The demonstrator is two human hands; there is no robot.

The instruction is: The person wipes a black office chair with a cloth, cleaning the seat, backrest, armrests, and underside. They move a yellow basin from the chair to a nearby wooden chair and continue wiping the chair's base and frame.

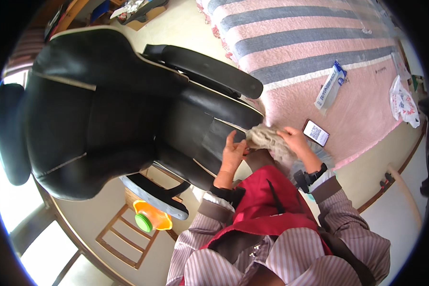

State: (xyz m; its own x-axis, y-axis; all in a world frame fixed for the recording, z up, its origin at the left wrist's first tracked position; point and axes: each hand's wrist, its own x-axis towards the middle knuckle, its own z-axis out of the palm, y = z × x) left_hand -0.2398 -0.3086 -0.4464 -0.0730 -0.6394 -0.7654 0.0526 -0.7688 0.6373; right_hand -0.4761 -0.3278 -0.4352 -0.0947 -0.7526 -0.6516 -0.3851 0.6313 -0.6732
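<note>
A crumpled beige-grey cloth (268,138) hangs between my hands, just beyond the front edge of a black armchair (128,114). My right hand (294,140) has its fingers closed on the cloth's right side. At the cloth's left end is my left hand (232,156), with thumb and fingers apart beside the chair seat. Whether its lower fingers touch the cloth is hard to make out. Both wrists wear dark bands, and a red apron (267,195) covers my front.
On the right, a bed with a pink and grey striped cover (291,95) bears a phone (315,132), a blue-and-white packet (331,88) and a plastic bag (403,102). Left of me, an orange container with a green lid (145,221) sits by a wooden chair (128,240).
</note>
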